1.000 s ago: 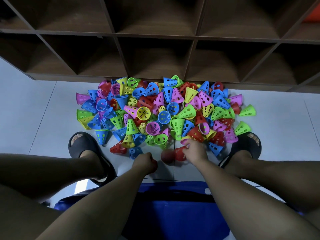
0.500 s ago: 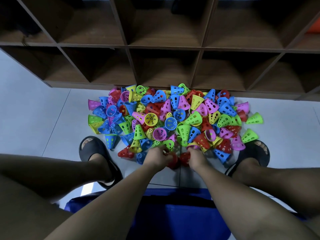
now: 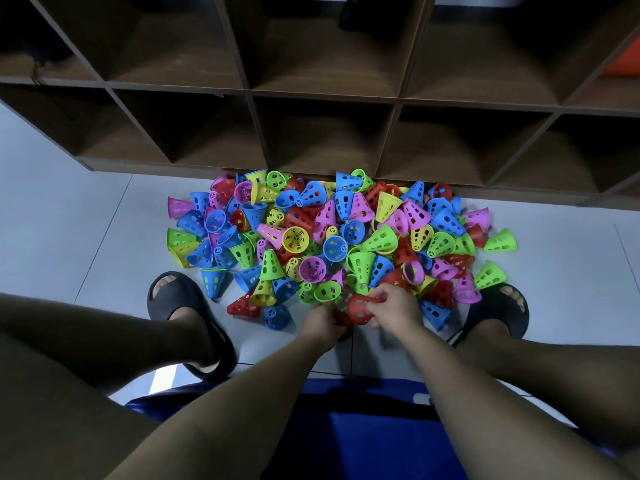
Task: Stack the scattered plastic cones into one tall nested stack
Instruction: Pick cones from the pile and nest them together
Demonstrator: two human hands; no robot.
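Presently, item by item.

Pile (image 3: 332,244): loose perforated cones in red, blue, green, yellow and pink. They lie on the floor (image 3: 86,237) at 12 o'clock from the hands, with the far edge at the foot of the shelf (image 3: 325,133). No stack of any height is in view, so the task is judged barely begun.

Right hand (image 3: 394,310): at the pile's 6 o'clock edge. The grip is closed, fingers and thumb pinching a red cone (image 3: 360,308) by its wall. Which way its mouth faces cannot be told.

Left hand (image 3: 320,323): just at 9 o'clock of the right hand, knuckles up. The grip is curled round a second red cone (image 3: 341,318), mostly hidden under the fingers. The two cones look to be touching or very nearly so.

Step in hand, as judged: nesting one red cone into the other to start the stack.

Method:
- Keep one cone fixed as the base, narrow end clear of the fingers.
- Turn the other so its wide mouth faces that narrow end and the axes line up.
- Slide it on straight, then press lightly until it seats.
- Hold by the walls, never across the mouth.

Hazards, as judged: a tilted entry may jam, and a rim may snag on a wall hole. Loose cones just at 12 o'clock of the fingers may be scattered.
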